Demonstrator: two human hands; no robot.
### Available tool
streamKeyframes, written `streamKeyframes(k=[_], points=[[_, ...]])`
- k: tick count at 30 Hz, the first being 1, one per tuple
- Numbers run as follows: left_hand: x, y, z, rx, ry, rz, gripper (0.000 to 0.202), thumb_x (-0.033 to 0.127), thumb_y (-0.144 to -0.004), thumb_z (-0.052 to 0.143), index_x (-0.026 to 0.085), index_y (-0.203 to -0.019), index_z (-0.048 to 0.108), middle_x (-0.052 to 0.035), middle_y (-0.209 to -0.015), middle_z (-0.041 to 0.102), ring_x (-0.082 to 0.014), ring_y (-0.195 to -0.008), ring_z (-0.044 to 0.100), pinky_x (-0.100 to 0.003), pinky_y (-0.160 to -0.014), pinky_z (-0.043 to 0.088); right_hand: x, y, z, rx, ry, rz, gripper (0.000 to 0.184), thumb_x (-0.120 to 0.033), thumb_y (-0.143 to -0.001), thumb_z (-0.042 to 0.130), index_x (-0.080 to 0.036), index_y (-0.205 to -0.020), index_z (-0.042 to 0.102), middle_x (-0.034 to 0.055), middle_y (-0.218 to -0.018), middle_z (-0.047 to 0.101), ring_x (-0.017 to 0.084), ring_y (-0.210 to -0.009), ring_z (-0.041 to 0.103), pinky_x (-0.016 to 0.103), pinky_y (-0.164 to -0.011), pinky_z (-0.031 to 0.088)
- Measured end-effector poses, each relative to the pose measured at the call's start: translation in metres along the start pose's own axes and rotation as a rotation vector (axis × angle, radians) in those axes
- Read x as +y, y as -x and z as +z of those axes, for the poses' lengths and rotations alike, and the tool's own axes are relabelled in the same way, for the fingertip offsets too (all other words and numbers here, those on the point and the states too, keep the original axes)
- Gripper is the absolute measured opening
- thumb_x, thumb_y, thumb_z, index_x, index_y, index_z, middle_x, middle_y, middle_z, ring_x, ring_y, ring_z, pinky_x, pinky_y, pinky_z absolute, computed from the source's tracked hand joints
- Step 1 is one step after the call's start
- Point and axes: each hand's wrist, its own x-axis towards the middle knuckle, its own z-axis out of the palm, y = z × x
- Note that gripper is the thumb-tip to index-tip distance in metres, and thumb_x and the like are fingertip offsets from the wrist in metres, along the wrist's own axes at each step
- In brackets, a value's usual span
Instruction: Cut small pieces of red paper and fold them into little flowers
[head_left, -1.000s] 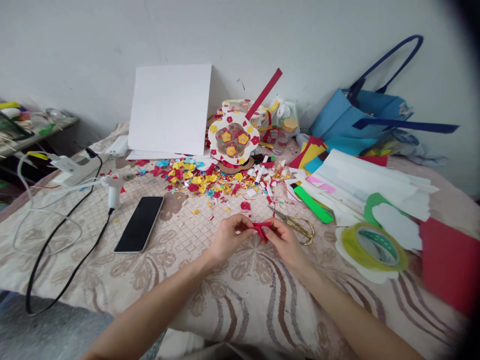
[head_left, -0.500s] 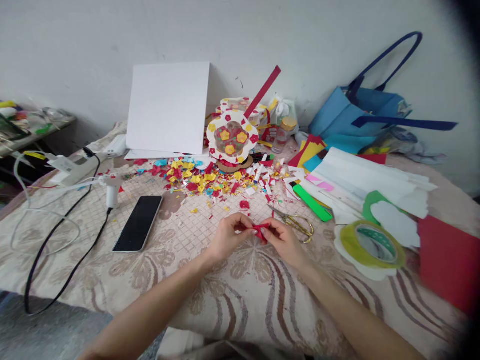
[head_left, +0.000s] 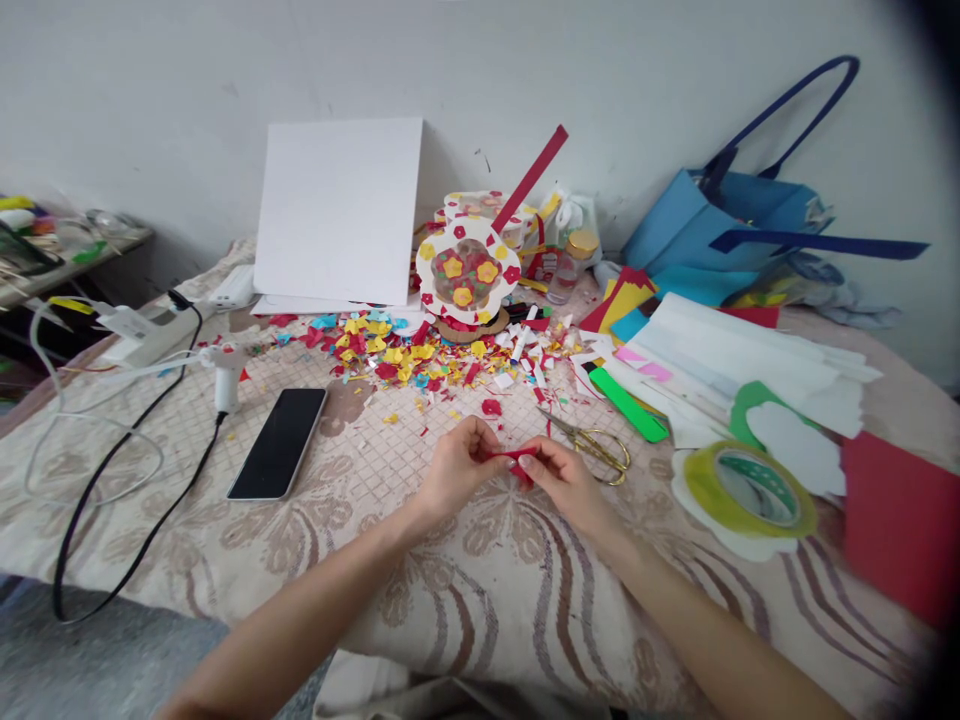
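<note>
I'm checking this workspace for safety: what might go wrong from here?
The scissors lie just beyond the right hand, blades exposed, so fingers might brush them. The small red piece, pinched also by the left hand, could slip and get lost among the scraps. The black cable loops past the tablecloth's edge, so a snag might drag the white corded tool.

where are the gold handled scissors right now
In the head view, right of centre, the gold-handled scissors lie on the tablecloth just beyond the right hand, near the green tool.
</note>
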Motion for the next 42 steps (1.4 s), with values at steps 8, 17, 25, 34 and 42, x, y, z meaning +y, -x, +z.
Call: streamKeyframes(k=[8, 17, 25, 34, 42], points=[[0.01, 0.001, 0.0, -0.073, 0.054, -0.025, 0.031, 0.021, -0.067, 0.072, 0.014, -0.09, 0.054, -0.0015, -0.074, 0.061, -0.0111, -0.068, 0.058, -0.023, -0.064, 0.044, 0.004, 0.0, -0.001, 0.064, 0.059, -0.041, 0.018, -0.036, -0.087, 0.054, -0.02, -0.081, 0.058, -0.0022, -0.062, 0.059, 0.013, -0.058, 0.057, 0.024, -0.058, 0.045], [-0.001, -0.003, -0.001, -0.152, 0.186, -0.139, 0.029, 0.035, -0.068, 0.072, 0.011, -0.078, 0.059, -0.0024, -0.066, 0.064, -0.01, -0.059, 0.059, -0.022, -0.059, 0.046, 0.0, 0.0, -0.003, 0.109, 0.088, -0.091, 0.017, -0.034, -0.087, 0.052, -0.02, -0.079, 0.057, -0.0019, -0.063, 0.06, 0.014, -0.059, 0.056, 0.024, -0.057, 0.045], [0.004, -0.003, 0.0, -0.118, 0.248, -0.213, 0.036, 0.042, -0.065, 0.073, 0.01, -0.074, 0.061, -0.0037, -0.064, 0.067, -0.0112, -0.058, 0.063, -0.023, -0.061, 0.05, 0.001, 0.001, -0.002, 0.133, 0.108, -0.121, 0.016, -0.035, -0.087, 0.052, -0.02, -0.082, 0.057, -0.0007, -0.067, 0.062, 0.014, -0.061, 0.057, 0.024, -0.057, 0.045], [0.005, -0.003, -0.001, -0.12, 0.292, -0.238, 0.034, 0.039, -0.063, 0.076, 0.011, -0.075, 0.063, -0.0034, -0.065, 0.069, -0.0114, -0.058, 0.064, -0.023, -0.06, 0.051, 0.0, 0.003, -0.001, 0.178, 0.184, -0.134, 0.019, -0.038, -0.087, 0.052, -0.02, -0.084, 0.059, 0.0007, -0.07, 0.06, 0.015, -0.063, 0.056, 0.025, -0.057, 0.044], [0.006, -0.002, -0.001, -0.109, 0.303, -0.242, 0.034, 0.04, -0.063, 0.075, 0.01, -0.072, 0.061, -0.0045, -0.066, 0.069, -0.012, -0.058, 0.064, -0.024, -0.062, 0.052, -0.003, 0.004, -0.002, 0.193, 0.206, -0.152, 0.019, -0.037, -0.086, 0.053, -0.021, -0.082, 0.059, 0.0012, -0.071, 0.062, 0.016, -0.063, 0.056, 0.025, -0.056, 0.044]])
